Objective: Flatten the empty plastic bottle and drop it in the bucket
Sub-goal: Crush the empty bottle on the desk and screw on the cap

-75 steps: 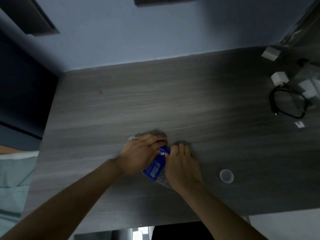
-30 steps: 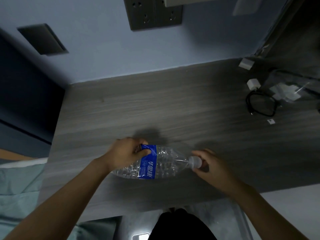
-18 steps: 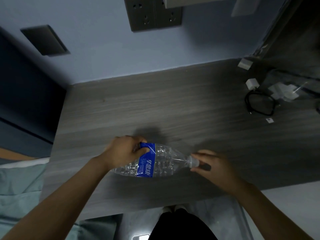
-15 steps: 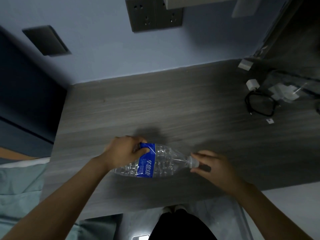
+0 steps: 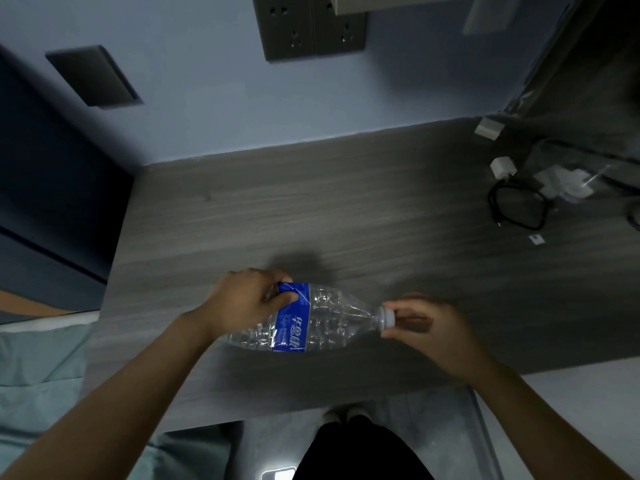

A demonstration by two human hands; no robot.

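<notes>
A crumpled clear plastic bottle (image 5: 329, 323) with a blue label lies sideways just above the grey wooden table (image 5: 346, 209), its neck pointing right. My left hand (image 5: 247, 301) grips the bottle's body at the label. My right hand (image 5: 429, 329) pinches the white cap (image 5: 387, 318) on the bottle's neck between thumb and fingers. No bucket is in view.
A coiled black cable (image 5: 517, 209), white chargers (image 5: 502, 168) and a clear bag (image 5: 568, 181) lie at the table's far right. Wall sockets (image 5: 308, 29) sit above the table. A teal bed sheet (image 5: 38, 375) lies to the left. My feet show below the table's near edge.
Earlier both hands pressed the bottle flat on the table with the cap lying apart. Since then the bottle has been lifted and the cap sits on its neck under my right fingers.
</notes>
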